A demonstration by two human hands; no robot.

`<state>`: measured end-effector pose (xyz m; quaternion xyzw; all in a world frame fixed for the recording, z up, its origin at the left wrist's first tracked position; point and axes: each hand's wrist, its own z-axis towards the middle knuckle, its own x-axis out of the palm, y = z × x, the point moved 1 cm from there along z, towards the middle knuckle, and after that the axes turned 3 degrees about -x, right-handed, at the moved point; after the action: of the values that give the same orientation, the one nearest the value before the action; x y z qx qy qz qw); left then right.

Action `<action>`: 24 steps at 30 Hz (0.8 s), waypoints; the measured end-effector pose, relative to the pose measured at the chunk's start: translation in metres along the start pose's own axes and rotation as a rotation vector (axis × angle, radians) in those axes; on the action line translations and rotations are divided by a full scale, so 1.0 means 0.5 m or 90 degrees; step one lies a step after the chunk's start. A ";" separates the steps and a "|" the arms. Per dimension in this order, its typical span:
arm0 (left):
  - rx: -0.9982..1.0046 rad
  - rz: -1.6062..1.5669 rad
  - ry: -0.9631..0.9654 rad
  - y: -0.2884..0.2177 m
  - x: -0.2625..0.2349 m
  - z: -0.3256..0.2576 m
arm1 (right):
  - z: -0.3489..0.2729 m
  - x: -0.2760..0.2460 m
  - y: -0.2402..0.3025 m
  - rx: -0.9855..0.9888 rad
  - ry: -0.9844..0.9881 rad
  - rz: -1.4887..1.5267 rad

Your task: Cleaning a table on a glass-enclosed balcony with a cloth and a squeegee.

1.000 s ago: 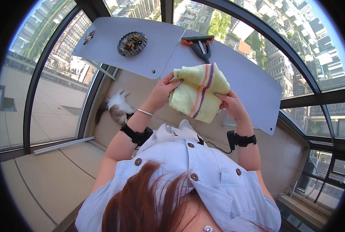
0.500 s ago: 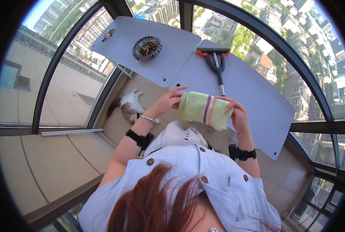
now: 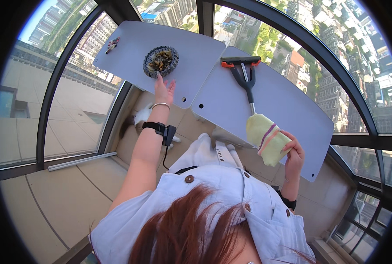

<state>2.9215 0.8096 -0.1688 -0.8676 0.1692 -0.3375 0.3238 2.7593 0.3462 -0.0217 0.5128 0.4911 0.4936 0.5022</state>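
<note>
My left hand [image 3: 164,90] stretches out over the left table, fingers apart and empty. Its fingertips reach the near rim of a round, ridged glass ashtray [image 3: 148,67] heaped with what look like cigarette butts; I cannot tell whether they touch it. At the right, my right hand [image 3: 294,154] grips one end of a folded light green towel [image 3: 258,129] with purple and orange stripes. The towel hangs tilted at the near edge of the right table and hides the lower part of a mop's handle. That sponge mop [image 3: 245,81] has a grey-and-orange head.
Two white tables, the left one [image 3: 125,57] and the right one [image 3: 292,114], meet at an angle below tall windows. Several small marker-like sticks [image 3: 112,45] lie at the far left. A cat [image 3: 141,117] rests on the tiled floor behind my left forearm.
My left hand has let go of the towel and moved forward and left to the ashtray. My right hand has carried the towel to the right and lower, now tilted.
</note>
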 end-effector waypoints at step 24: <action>0.084 0.176 0.071 -0.038 -0.050 0.108 | -0.070 -0.030 -0.005 0.029 -0.298 0.101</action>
<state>2.9424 0.8604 -0.1982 -0.7927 0.2825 -0.3476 0.4135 2.7241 0.3322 -0.0241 0.6616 0.3308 0.3882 0.5498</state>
